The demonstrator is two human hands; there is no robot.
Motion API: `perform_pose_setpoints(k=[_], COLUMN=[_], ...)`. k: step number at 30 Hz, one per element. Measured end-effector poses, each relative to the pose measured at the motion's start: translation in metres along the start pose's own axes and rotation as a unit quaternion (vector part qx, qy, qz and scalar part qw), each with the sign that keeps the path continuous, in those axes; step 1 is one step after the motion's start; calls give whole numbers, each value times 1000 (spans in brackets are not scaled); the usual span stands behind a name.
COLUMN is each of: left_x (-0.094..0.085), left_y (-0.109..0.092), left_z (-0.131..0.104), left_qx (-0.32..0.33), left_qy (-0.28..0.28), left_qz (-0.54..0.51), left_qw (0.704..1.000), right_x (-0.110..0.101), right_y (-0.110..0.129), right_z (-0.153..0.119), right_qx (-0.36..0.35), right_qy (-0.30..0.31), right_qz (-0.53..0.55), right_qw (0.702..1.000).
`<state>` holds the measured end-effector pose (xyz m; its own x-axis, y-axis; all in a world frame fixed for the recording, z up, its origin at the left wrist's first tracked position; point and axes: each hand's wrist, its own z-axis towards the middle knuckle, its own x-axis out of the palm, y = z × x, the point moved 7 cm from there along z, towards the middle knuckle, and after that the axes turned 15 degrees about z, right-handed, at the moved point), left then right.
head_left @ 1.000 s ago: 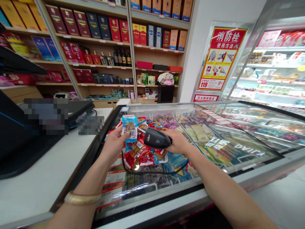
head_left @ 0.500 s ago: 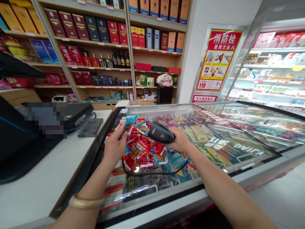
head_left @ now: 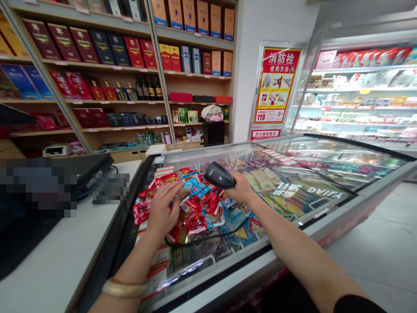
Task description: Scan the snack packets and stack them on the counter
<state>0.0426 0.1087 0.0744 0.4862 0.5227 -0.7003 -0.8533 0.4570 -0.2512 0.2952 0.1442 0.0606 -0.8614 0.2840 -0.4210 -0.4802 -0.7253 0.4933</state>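
My right hand (head_left: 241,188) is wrapped round the handle of a black barcode scanner (head_left: 219,175), its head pointing left above a pile of snack packets. My left hand (head_left: 165,208) lies over the left part of the pile, palm down with fingers stretched out, its fingertips beside a blue snack packet (head_left: 193,187). Whether they touch that packet I cannot tell. Red snack packets (head_left: 192,211) are heaped on the glass top of a chest freezer (head_left: 228,256). The scanner's black cable (head_left: 208,238) loops across the glass in front of the heap.
At the left is a white counter (head_left: 42,269) with a dark, partly blurred device (head_left: 94,167). Wooden shelves (head_left: 114,65) of boxes and bottles stand behind. A red and yellow poster (head_left: 275,84) hangs on the wall, and a lit display fridge (head_left: 358,91) is at the right.
My left hand has let go of the upright blue packet and opened over the pile. The scanner stays in my right hand. The view has turned a little to the right.
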Motion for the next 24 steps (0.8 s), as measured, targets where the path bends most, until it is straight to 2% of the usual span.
perform_pose_setpoints(k=[2, 5, 8, 11, 15, 21, 24], left_x=[-13, -28, -27, -18, -13, -15, -10], left_y=[20, 59, 97, 118, 120, 102, 98], left_z=[2, -2, -11, -17, -16, -7, -4], left_qx=[-76, -205, -302, -335, -324, -270, -240], left_qy=[-16, -2, 72, 128, 150, 162, 181], left_qz=[68, 167, 213, 218, 217, 216, 222], left_qw=[995, 964, 926, 908, 909, 924, 928], right_x=[0, 2, 4, 8, 8, -2, -1], right_y=[-2, -3, -3, -3, 0, 16, 25], right_z=[-1, -1, -2, -3, 1, 25, 31], right_qx=[6, 9, 6, 6, 6, 48, 59], right_qy=[1, 7, 15, 30, 47, 62, 48], right_qz=[-17, -43, -56, -66, -81, -126, -140], right_qw=[1000, 999, 998, 997, 996, 989, 987])
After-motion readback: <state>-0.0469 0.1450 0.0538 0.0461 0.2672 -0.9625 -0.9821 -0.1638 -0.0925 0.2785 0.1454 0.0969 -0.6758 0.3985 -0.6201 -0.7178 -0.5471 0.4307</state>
